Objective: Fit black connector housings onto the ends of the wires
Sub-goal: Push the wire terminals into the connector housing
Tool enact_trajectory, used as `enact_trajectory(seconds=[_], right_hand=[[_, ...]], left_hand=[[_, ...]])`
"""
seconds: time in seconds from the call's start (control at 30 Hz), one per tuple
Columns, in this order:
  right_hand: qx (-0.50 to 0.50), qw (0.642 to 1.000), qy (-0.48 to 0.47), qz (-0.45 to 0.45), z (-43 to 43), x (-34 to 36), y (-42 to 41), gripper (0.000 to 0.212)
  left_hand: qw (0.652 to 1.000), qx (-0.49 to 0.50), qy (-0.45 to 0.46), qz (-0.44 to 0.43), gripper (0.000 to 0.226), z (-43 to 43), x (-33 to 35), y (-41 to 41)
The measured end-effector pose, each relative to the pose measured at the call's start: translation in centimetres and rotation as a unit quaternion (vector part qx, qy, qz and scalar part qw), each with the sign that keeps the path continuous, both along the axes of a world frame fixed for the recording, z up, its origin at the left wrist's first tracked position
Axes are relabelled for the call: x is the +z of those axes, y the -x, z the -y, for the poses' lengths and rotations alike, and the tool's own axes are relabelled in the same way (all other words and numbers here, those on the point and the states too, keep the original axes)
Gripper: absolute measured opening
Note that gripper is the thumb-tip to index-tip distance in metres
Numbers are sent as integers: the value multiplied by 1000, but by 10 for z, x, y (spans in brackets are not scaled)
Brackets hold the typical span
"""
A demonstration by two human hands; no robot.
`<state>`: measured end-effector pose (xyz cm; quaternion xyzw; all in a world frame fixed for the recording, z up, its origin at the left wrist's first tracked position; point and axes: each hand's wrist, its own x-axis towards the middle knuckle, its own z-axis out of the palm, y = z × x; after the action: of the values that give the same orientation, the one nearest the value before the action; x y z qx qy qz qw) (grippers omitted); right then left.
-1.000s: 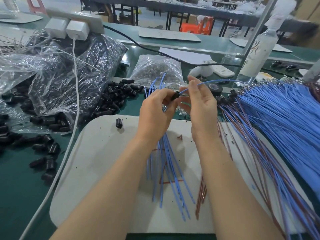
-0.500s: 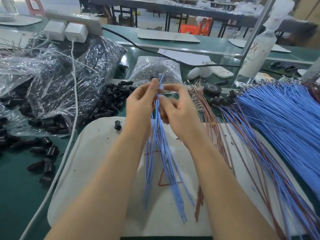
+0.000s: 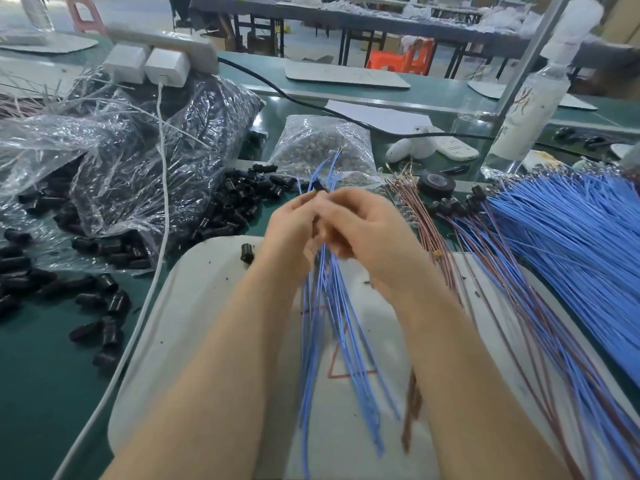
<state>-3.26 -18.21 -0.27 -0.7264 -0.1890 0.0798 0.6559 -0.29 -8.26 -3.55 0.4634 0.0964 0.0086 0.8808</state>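
My left hand [image 3: 294,226] grips a bundle of blue wires [image 3: 332,341] that hangs down over the white board [image 3: 194,323]. A black connector housing [image 3: 318,186] shows just above my left fingertips, among the wire ends that stick up. My right hand [image 3: 367,233] is pressed against the left, its fingers curled round the same wires. The contact between fingers and housing is blurred. Loose black housings [image 3: 239,202] lie heaped to the left, and one single housing [image 3: 247,253] stands on the board.
A large pile of blue and brown wires [image 3: 571,244] fans across the right side. Clear plastic bags [image 3: 114,157] of housings lie at the left, a small bag of terminals [image 3: 322,147] behind my hands. A white cable [image 3: 162,188], a tape roll [image 3: 435,183] and a spray bottle [image 3: 530,112] stand nearby.
A second ago my right hand held one blue wire out to the right. Both hands have since closed together over the bundle, and a black housing now shows above my left fingers.
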Motion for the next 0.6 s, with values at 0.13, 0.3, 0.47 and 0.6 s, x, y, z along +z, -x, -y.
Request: enact_trajectory(seconds=[0.13, 0.3, 0.47, 0.6], right_hand=[[-249, 961, 122, 7, 13, -29, -22, 13], [-195, 977, 82, -12, 11, -38, -27, 20], [-213, 976, 35, -21, 12, -40, -28, 20], [-213, 977, 22, -20, 11, -41, -30, 22]], left_hand=[[996, -29, -85, 16, 6, 4, -3, -1], [986, -43, -157, 42, 5, 5, -3, 2], [985, -48, -154, 54, 5, 7, -4, 2], [985, -46, -159, 52, 8, 6, -4, 2]])
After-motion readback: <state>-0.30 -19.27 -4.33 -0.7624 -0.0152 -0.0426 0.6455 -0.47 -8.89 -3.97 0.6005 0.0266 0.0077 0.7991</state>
